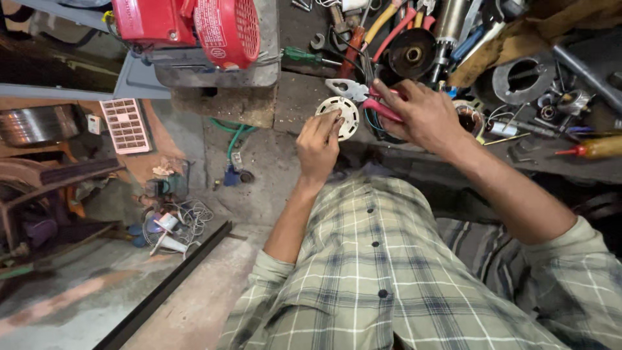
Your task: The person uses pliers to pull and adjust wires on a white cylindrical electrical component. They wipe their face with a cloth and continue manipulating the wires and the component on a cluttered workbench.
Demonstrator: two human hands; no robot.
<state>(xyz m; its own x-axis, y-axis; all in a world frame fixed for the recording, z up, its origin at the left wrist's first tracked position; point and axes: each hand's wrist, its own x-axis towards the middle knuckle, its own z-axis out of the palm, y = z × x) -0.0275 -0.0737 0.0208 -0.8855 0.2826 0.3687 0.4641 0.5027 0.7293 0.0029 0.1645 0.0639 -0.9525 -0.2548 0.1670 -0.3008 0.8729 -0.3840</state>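
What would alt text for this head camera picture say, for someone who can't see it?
A person's left hand steadies a white round slotted part on a cluttered workbench while the right hand grips red-handled pliers. A red engine sits beyond.

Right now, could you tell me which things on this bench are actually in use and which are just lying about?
In use:
left hand on the white round slotted disc
right hand gripping the red-handled pliers

Lying about:
red engine
green-handled screwdriver
dark grinding wheel
grey metal ring
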